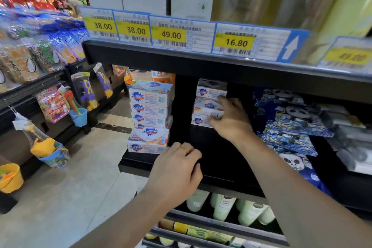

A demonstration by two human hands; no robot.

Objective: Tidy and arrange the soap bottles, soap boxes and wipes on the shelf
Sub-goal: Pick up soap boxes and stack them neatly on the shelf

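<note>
My left hand (177, 167) rests on the shelf (221, 167) edge, grip loosely curled and holding nothing. My right hand (231, 119) grips the rear stack of soap boxes (209, 96) — step: aligning it. Next: draw it forward, level with the front stack (150, 117), squarely.

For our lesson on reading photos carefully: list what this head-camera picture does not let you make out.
- Head view: the right hand covers part of the back soap boxes.
- The rightmost price tag is blurred and cut by the edge.
- Pale bottles below: tops hidden by the shelf.
</note>
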